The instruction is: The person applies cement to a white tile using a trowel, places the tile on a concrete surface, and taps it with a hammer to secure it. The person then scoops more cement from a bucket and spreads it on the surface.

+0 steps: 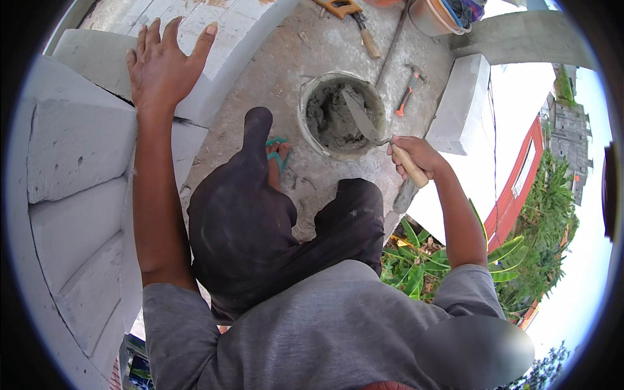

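My right hand (416,158) is closed round the wooden handle of a pointed trowel (359,116). The trowel's metal blade reaches over the bucket (305,130), its tip above or touching the wet grey mortar (331,117) inside; which of the two I cannot tell. My left hand (166,68) lies flat with fingers spread on the pale grey blocks (214,71) at the upper left, holding nothing.
A hammer (408,94) lies right of the bucket, and a handsaw (339,8) and a wooden-handled tool (369,42) lie beyond it. A block (460,104) stands near the slab edge on the right, with plants (422,263) below. A block wall (78,149) rises at left.
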### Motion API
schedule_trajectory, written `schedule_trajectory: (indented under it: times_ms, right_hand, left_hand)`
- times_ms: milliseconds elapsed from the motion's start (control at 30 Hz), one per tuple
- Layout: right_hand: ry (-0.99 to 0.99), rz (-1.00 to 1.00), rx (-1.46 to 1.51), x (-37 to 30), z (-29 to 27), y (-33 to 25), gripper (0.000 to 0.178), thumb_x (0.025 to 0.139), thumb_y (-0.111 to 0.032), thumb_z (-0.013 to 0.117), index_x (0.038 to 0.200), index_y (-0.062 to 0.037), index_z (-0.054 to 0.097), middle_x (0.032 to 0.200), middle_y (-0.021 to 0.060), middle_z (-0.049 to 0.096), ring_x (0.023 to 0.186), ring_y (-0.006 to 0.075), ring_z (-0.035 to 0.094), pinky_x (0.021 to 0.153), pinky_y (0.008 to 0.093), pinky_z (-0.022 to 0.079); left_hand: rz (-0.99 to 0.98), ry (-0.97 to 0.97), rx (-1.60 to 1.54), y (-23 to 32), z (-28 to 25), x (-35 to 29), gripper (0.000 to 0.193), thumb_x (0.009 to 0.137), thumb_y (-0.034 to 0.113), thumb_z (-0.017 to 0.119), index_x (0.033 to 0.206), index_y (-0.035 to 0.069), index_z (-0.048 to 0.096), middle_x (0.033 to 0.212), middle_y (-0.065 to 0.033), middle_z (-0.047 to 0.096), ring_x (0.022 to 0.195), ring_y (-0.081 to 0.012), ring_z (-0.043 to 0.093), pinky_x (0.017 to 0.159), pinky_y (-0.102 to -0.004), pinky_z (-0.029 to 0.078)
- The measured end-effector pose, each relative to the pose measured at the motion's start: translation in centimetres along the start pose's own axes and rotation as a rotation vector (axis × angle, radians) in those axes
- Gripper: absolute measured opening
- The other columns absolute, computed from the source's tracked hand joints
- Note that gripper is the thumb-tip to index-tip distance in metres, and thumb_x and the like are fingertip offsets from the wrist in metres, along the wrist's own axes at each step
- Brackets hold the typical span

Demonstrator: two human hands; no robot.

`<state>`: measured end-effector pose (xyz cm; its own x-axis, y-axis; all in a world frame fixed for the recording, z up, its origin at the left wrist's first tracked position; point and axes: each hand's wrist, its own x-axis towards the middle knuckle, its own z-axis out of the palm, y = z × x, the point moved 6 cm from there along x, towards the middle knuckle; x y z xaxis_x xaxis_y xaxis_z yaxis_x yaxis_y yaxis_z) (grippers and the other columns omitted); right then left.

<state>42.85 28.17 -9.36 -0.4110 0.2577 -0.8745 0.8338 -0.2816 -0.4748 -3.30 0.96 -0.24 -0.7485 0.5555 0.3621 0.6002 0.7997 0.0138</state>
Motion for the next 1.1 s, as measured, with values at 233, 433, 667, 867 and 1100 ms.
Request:
schedule_trajectory:
  times_ms: [233, 433, 667, 867, 1100]
  right_hand:
    - [-0.054, 0.015, -0.639, 8.7, 2.7, -0.2, 0.05, 0.112, -0.041, 0.042, 0.09, 0.0025, 0.055, 0.067, 0.0107, 0.06, 0.056, 0.0234, 0.065, 0.052, 0.0426, 0.054]
    - [-0.083, 0.136, -1.372, 4.9, -1.5, -6.4, 0.054, 0.11, -0.044, 0.043, 0.111, 0.0044, 0.067, 0.079, 0.0217, 0.071, 0.069, 0.034, 0.073, 0.072, 0.0499, 0.058]
    - [0.109, -0.041, -1.865, 2.4, -4.3, -14.9, 0.039, 0.103, -0.038, 0.062, 0.118, -0.0048, 0.075, 0.108, 0.0203, 0.077, 0.103, 0.041, 0.074, 0.09, 0.0512, 0.058]
    - [-0.063, -0.229, -1.56, 8.8, -1.1, -6.3, 0.048, 0.107, -0.039, 0.054, 0.122, 0.0034, 0.071, 0.101, 0.0248, 0.076, 0.098, 0.0445, 0.075, 0.089, 0.0509, 0.059]
    - [-0.236, 0.232, -0.825, 9.8, 0.3, -0.8, 0.05, 0.111, -0.046, 0.052, 0.098, 0.0011, 0.065, 0.071, 0.0104, 0.063, 0.053, 0.0215, 0.064, 0.05, 0.0404, 0.052]
  left_hand:
    - [-0.015, 0.004, 0.017, 0.4, 0.1, 0.2, 0.097, 0.094, 0.088, 0.043, 0.157, 0.016, 0.055, 0.168, -0.0182, 0.043, 0.162, -0.0329, 0.028, 0.131, -0.0579, 0.02]
    - [0.006, 0.008, 0.055, 0.0, 0.5, -0.4, 0.095, 0.093, 0.088, 0.044, 0.156, 0.016, 0.057, 0.167, -0.0176, 0.044, 0.162, -0.0334, 0.029, 0.131, -0.0575, 0.021]
    - [0.045, 0.044, 0.18, -1.4, 1.4, 0.3, 0.09, 0.093, 0.089, 0.042, 0.157, 0.028, 0.055, 0.168, -0.0106, 0.046, 0.161, -0.031, 0.033, 0.13, -0.0568, 0.024]
    - [0.08, 0.04, 0.154, -0.8, 1.5, -0.1, 0.089, 0.093, 0.089, 0.044, 0.155, 0.027, 0.058, 0.166, -0.0117, 0.048, 0.16, -0.0321, 0.034, 0.13, -0.0572, 0.025]
    - [0.13, 0.045, 0.112, -0.9, 0.4, -0.5, 0.086, 0.093, 0.087, 0.049, 0.153, 0.026, 0.061, 0.164, -0.0129, 0.051, 0.159, -0.0341, 0.037, 0.129, -0.0578, 0.026]
